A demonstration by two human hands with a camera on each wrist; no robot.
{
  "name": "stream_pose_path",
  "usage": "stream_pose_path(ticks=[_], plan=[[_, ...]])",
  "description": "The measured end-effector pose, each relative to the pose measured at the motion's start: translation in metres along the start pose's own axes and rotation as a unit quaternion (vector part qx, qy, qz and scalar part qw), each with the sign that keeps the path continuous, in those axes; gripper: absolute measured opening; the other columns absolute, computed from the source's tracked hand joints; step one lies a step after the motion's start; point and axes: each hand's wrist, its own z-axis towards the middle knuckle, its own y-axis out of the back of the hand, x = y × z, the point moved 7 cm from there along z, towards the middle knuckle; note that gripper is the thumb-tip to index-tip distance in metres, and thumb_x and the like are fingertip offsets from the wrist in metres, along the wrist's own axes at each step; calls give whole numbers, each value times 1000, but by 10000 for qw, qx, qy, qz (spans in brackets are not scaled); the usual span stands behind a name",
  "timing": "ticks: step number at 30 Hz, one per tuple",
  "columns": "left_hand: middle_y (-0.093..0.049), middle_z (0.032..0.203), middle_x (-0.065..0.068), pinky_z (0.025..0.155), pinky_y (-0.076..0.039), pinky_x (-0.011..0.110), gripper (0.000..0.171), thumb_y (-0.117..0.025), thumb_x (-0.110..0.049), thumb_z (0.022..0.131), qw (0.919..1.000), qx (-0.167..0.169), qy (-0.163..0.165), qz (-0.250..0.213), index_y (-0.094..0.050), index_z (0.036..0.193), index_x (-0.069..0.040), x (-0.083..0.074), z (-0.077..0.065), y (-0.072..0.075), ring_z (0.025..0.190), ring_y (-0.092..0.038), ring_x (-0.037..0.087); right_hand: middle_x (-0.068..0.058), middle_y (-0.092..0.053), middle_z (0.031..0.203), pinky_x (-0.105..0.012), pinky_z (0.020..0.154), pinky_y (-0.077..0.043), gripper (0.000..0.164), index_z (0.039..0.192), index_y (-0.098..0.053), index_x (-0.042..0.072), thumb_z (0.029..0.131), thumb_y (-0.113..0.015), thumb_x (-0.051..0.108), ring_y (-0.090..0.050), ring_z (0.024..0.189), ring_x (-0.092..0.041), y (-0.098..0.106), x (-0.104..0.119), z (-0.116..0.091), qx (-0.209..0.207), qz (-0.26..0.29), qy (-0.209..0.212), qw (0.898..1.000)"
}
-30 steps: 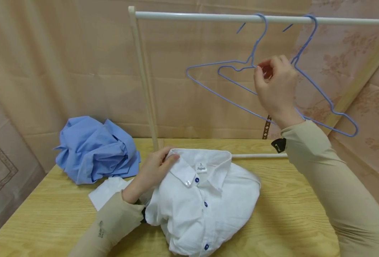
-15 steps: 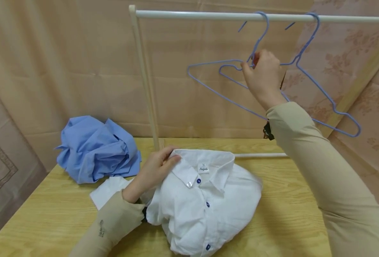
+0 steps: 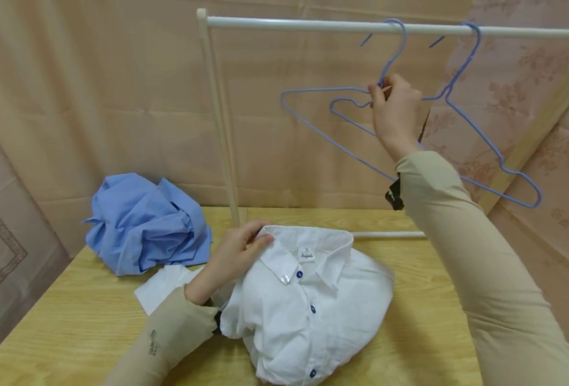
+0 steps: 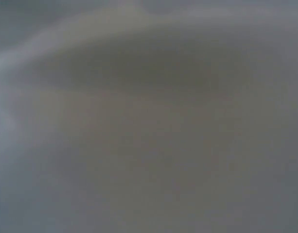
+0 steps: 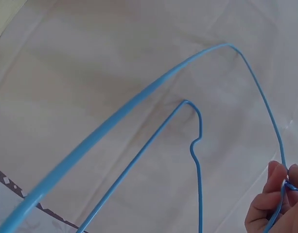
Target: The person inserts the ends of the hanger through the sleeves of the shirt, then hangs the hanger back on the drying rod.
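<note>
In the head view, a white shirt (image 3: 347, 300) with dark blue buttons lies bunched on the table, its collar (image 3: 277, 260) facing up. My left hand (image 3: 229, 260) grips the collar's left side, thumb on top and fingers hidden behind. A blue wire hanger (image 3: 323, 89) hangs by its hook from the white rail (image 3: 304, 24). My right hand (image 3: 396, 118) pinches this hanger at the neck below the hook. The right wrist view shows the fingertips (image 5: 275, 177) closed on the wire. Only a blur fills the left wrist view.
Another blue hanger (image 3: 479, 131) hangs to the right on the same rail. A crumpled blue garment (image 3: 144, 225) lies at the table's back left. White cloth (image 3: 161, 284) sticks out beside the left forearm. The rack's upright post (image 3: 219, 118) stands behind the shirt.
My right hand has moved left from between the two hangers to the left one's neck and now pinches it. The left hand keeps its hold on the collar.
</note>
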Motion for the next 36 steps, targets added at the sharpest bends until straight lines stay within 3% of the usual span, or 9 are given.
stream_pose_path(ticks=[5,9,12,17,26,31,33,36], plan=[[-65,93,5,66,-45,24,21,-58,-15,89,9999,86,-50,-67,-61,108,-7,1,1,-5,75,-53,13,6,-63,78,-18,56,-37,35,107,-60,9,93,-48,38,-44,54,6,10,-4,2,-96,49,-252,9996],[-65,95,6,67,-46,24,21,-58,-13,89,9997,143,-42,-189,-61,108,-6,3,1,-6,76,-54,12,15,-58,67,-18,57,-38,29,101,-60,13,91,-50,39,-48,55,4,15,-3,5,-35,508,-461,9976],[-65,95,5,66,-46,23,20,-58,-13,89,9995,207,-28,-250,-61,108,-7,3,2,-6,75,-53,12,18,-52,62,-17,55,-41,16,89,-56,17,92,-52,32,-50,53,0,17,-3,5,7,1031,-580,9930],[-64,93,4,63,-44,23,20,-58,-13,89,9992,253,14,-298,-61,108,-8,2,2,-5,73,-52,12,14,-55,64,-17,52,-40,14,80,-47,21,93,-51,25,-50,50,-3,25,5,5,-56,1679,-565,9842],[-65,98,5,70,-48,25,22,-58,-13,89,9990,194,-45,-393,-61,110,-8,1,1,-5,80,-57,12,5,-56,70,-15,50,-38,4,90,-48,18,95,-47,19,-51,55,-5,37,18,-14,-12,2829,-370,9584],[-64,104,4,68,-47,25,28,-53,-14,92,9983,372,-358,-267,-57,119,-11,-4,0,-4,79,-57,10,4,-53,67,-19,45,-24,7,95,-57,16,93,-51,19,-47,58,-7,38,8,-37,-99,3101,-344,9500],[-63,108,4,69,-47,25,29,-52,-13,93,9973,472,-540,-175,-55,121,-12,-7,0,-3,81,-58,10,3,-52,64,-19,45,-23,12,98,-63,13,91,-55,19,-46,57,-8,37,3,-45,-168,3207,-297,9466],[-62,109,2,72,-48,26,26,-53,-12,92,9948,599,-819,-49,-56,118,-13,-11,-2,-1,85,-60,9,5,-51,59,-19,45,-23,15,96,-68,11,88,-59,21,-43,54,-7,34,-3,-54,-188,3076,-215,9511]])
